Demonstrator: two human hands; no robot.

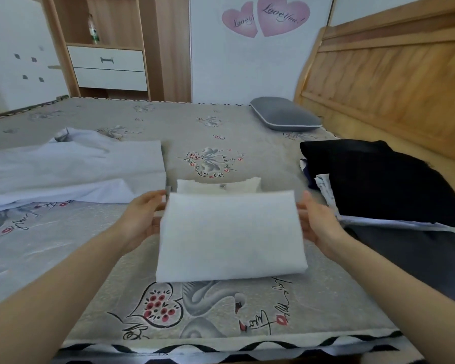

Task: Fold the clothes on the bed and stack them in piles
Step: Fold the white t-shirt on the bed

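White garments (71, 166) lay left, a dark pile (384, 185) right (pillow (284, 114) beyond) — the folded white cloth (229, 235) lay mid-bed (221, 311), left hand (142, 219) and right hand (318, 222) open, flanking it.

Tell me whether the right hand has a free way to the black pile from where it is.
Probably yes. The right hand sits open at the right edge of the white garment, and the black pile lies just to its right on the bed. Nothing stands between them.
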